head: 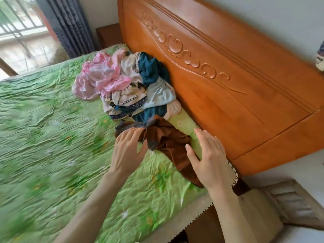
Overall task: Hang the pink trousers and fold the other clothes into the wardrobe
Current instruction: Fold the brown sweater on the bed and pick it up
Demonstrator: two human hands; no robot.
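Pink trousers (pixel 103 79) lie crumpled at the ten o'clock side of a heap of clothes (pixel 133 95) on the bed, well beyond both hands, their thin fabric bunched in soft folds.

Nearest the hands sprawls a brown garment (pixel 168 139), limp and matte, with a grey-blue part twisted at its eleven o'clock end and a long strip trailing toward five o'clock over the mattress edge. The left hand (pixel 127 149) hovers at its nine o'clock side, fingers straight and slightly spread, released, fingertips at or just over the grey-blue twist; whether they touch it cannot be told. The right hand (pixel 207 155) is at the garment's three o'clock side, also flat and unclenched with fingers spread, gripping nothing; it overlaps the trailing strip, and contact there is unclear.

The heap, at twelve o'clock from the hands, holds a dark teal piece (pixel 150 71), a pale blue piece (pixel 161 95) and a cream piece with dark lettering and a patterned border (pixel 128 100), all rumpled and pushed against the headboard (pixel 219 76). That headboard is glossy orange-brown wood with carved scrolls and raised curving ridges. The bed cover (pixel 52 128) is green, shiny and heavily wrinkled, with a quilted look. At eleven o'clock hangs a striped grey curtain (pixel 70 23) beside a barred window (pixel 19 20).
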